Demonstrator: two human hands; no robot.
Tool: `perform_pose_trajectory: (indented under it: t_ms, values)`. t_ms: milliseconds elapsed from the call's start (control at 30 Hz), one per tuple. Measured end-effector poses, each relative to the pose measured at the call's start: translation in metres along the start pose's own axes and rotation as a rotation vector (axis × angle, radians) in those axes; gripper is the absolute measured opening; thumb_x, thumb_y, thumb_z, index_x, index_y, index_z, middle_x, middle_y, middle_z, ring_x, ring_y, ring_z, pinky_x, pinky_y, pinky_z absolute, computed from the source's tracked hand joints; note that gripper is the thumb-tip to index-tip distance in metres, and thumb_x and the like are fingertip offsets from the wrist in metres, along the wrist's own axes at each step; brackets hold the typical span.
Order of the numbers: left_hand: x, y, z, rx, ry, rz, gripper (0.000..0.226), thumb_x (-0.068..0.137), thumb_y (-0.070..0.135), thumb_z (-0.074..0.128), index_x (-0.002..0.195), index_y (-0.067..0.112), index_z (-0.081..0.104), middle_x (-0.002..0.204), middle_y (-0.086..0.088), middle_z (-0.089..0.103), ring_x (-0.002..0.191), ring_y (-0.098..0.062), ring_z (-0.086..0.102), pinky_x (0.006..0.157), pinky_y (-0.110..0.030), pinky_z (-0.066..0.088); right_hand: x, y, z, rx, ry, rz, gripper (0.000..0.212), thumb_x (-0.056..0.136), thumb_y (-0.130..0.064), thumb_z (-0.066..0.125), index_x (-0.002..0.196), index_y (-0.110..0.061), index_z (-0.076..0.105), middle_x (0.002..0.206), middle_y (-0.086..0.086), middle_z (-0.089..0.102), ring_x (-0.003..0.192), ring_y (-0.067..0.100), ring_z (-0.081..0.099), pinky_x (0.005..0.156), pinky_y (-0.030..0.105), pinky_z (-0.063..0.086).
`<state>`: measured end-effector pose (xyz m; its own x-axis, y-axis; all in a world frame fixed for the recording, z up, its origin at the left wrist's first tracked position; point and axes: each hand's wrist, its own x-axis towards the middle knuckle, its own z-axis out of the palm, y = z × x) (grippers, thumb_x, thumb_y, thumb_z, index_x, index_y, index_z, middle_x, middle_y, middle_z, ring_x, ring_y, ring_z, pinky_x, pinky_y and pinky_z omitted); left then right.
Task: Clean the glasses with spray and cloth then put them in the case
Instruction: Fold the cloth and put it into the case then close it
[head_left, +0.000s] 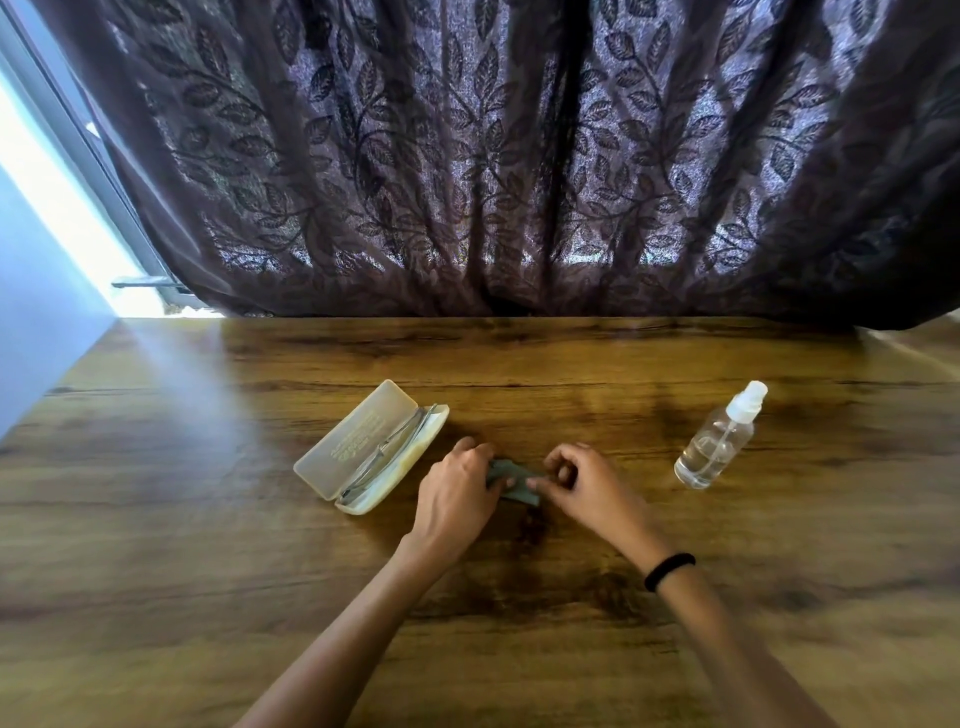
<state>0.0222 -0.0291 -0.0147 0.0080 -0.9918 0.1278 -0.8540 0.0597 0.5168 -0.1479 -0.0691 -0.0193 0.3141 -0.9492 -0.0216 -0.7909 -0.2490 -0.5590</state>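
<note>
A small grey-green cloth (511, 480) lies folded on the wooden table (208, 545) between my hands. My left hand (457, 493) grips its left end and my right hand (582, 483) pinches its right end with curled fingers. Just left of my left hand, a cream glasses case (358, 441) stands open, its lid tipped back. Thin metal-framed glasses (387, 447) lie folded inside the case. A clear spray bottle (719, 441) with a white nozzle stands upright to the right, apart from both hands.
A dark leaf-patterned curtain (493, 156) hangs along the table's far edge. A bright window and pale wall (36, 291) border the left side. A black band (669, 570) circles my right wrist.
</note>
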Motion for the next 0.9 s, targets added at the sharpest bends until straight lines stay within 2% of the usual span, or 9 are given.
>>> perform_pose_trajectory:
  t_ms: [67, 167, 267, 367, 500, 600, 733, 800, 900]
  values:
    - [0.002, 0.0, -0.001, 0.049, -0.042, 0.001, 0.038, 0.086, 0.034, 0.063, 0.12, 0.018, 0.055, 0.113, -0.001, 0.051, 0.09, -0.017, 0.06, 0.067, -0.026, 0.052, 0.001, -0.002, 0.003, -0.049, -0.012, -0.009, 0.024, 0.076, -0.041, 0.07, 0.089, -0.03, 0.053, 0.082, -0.017, 0.043, 0.078, 0.004, 0.05, 0.065, 0.021, 0.046]
    - [0.005, 0.0, -0.002, 0.09, -0.093, 0.007, 0.041, 0.084, 0.036, 0.064, 0.121, 0.021, 0.053, 0.114, -0.001, 0.047, 0.091, -0.016, 0.058, 0.064, -0.021, 0.046, 0.003, -0.002, 0.005, -0.085, -0.062, -0.012, 0.022, 0.076, -0.038, 0.07, 0.085, -0.029, 0.053, 0.09, -0.011, 0.048, 0.085, 0.006, 0.049, 0.072, 0.025, 0.047]
    - [0.007, -0.003, -0.003, 0.087, -0.094, 0.003, 0.034, 0.081, 0.038, 0.067, 0.108, 0.019, 0.058, 0.108, 0.002, 0.045, 0.081, -0.009, 0.05, 0.059, -0.017, 0.038, 0.005, -0.004, 0.004, -0.109, -0.117, 0.007, 0.019, 0.076, -0.037, 0.07, 0.082, -0.028, 0.054, 0.092, -0.009, 0.047, 0.089, 0.008, 0.046, 0.072, 0.025, 0.042]
    - [0.006, -0.006, -0.004, 0.043, -0.101, 0.016, 0.026, 0.078, 0.036, 0.071, 0.096, 0.021, 0.059, 0.095, 0.009, 0.042, 0.075, -0.005, 0.044, 0.05, -0.013, 0.028, 0.003, -0.007, 0.001, -0.066, -0.122, 0.022, 0.021, 0.074, -0.035, 0.071, 0.072, -0.031, 0.05, 0.085, -0.013, 0.046, 0.085, 0.006, 0.045, 0.069, 0.024, 0.038]
    - [0.006, -0.005, -0.007, -0.072, -0.13, 0.051, 0.022, 0.079, 0.03, 0.071, 0.086, 0.027, 0.05, 0.089, 0.011, 0.051, 0.083, -0.011, 0.055, 0.056, -0.013, 0.034, -0.001, -0.01, -0.006, 0.094, -0.107, 0.038, 0.024, 0.073, -0.026, 0.071, 0.069, -0.031, 0.048, 0.08, -0.013, 0.054, 0.078, 0.006, 0.052, 0.062, 0.022, 0.042]
    - [0.004, -0.003, -0.01, -0.233, -0.126, -0.029, 0.024, 0.079, 0.024, 0.071, 0.087, 0.026, 0.049, 0.089, 0.009, 0.058, 0.076, -0.005, 0.056, 0.055, -0.013, 0.042, -0.001, -0.013, -0.011, 0.246, -0.125, 0.055, 0.023, 0.077, -0.018, 0.068, 0.075, -0.028, 0.047, 0.084, -0.007, 0.057, 0.081, 0.01, 0.055, 0.062, 0.02, 0.043]
    - [-0.005, 0.0, -0.02, -0.413, 0.01, -0.079, 0.031, 0.074, 0.021, 0.076, 0.093, 0.024, 0.051, 0.088, 0.011, 0.058, 0.073, 0.001, 0.056, 0.057, -0.006, 0.046, 0.0, -0.019, -0.016, 0.574, -0.119, 0.141, 0.017, 0.081, -0.013, 0.066, 0.088, -0.019, 0.053, 0.095, 0.008, 0.065, 0.089, 0.022, 0.063, 0.077, 0.04, 0.053]
    - [-0.009, -0.001, -0.029, -0.483, 0.054, -0.079, 0.034, 0.074, 0.021, 0.077, 0.097, 0.023, 0.053, 0.093, 0.006, 0.062, 0.078, -0.004, 0.061, 0.059, -0.011, 0.05, 0.004, -0.026, -0.019, 0.683, -0.104, 0.138, 0.02, 0.08, -0.012, 0.068, 0.092, -0.017, 0.054, 0.097, 0.009, 0.066, 0.092, 0.022, 0.063, 0.078, 0.036, 0.053]
    - [-0.013, -0.007, -0.045, -0.544, 0.102, -0.089, 0.031, 0.074, 0.021, 0.077, 0.097, 0.021, 0.057, 0.092, 0.002, 0.066, 0.079, -0.008, 0.063, 0.061, -0.014, 0.05, 0.015, -0.044, -0.023, 0.807, -0.098, 0.091, 0.023, 0.077, -0.01, 0.071, 0.092, -0.018, 0.056, 0.098, 0.009, 0.067, 0.091, 0.018, 0.063, 0.07, 0.024, 0.052]
